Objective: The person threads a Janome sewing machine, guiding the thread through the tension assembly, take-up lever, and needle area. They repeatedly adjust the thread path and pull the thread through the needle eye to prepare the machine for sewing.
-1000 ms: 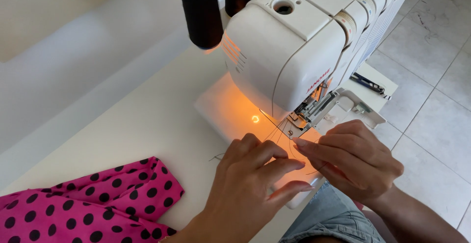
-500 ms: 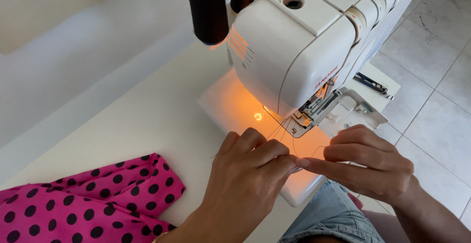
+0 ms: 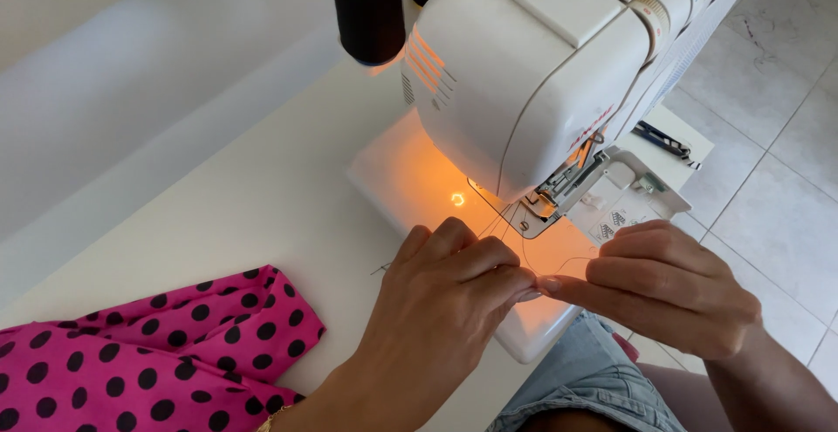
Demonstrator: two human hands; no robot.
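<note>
A white overlock sewing machine (image 3: pixel 541 57) stands on a white table (image 3: pixel 218 196), its lamp casting orange light on the machine bed (image 3: pixel 419 179). Thin threads (image 3: pixel 502 222) run from the presser foot (image 3: pixel 546 205) down to my fingers. My left hand (image 3: pixel 436 310) and my right hand (image 3: pixel 672 288) meet fingertip to fingertip over the front of the bed, both pinching the threads. A pink fabric with black dots (image 3: pixel 148 362) lies on the table left of my left hand, untouched.
Two dark thread cones (image 3: pixel 371 4) stand behind the machine. The machine's open side cover (image 3: pixel 646 179) juts out at the right. A tiled floor (image 3: pixel 786 161) lies beyond the table edge. My denim-covered lap (image 3: pixel 585 380) is below the table front.
The view has shifted slightly. My hands have slid a little forward, away from the presser foot, drawing the threads out with fingertips still together.
</note>
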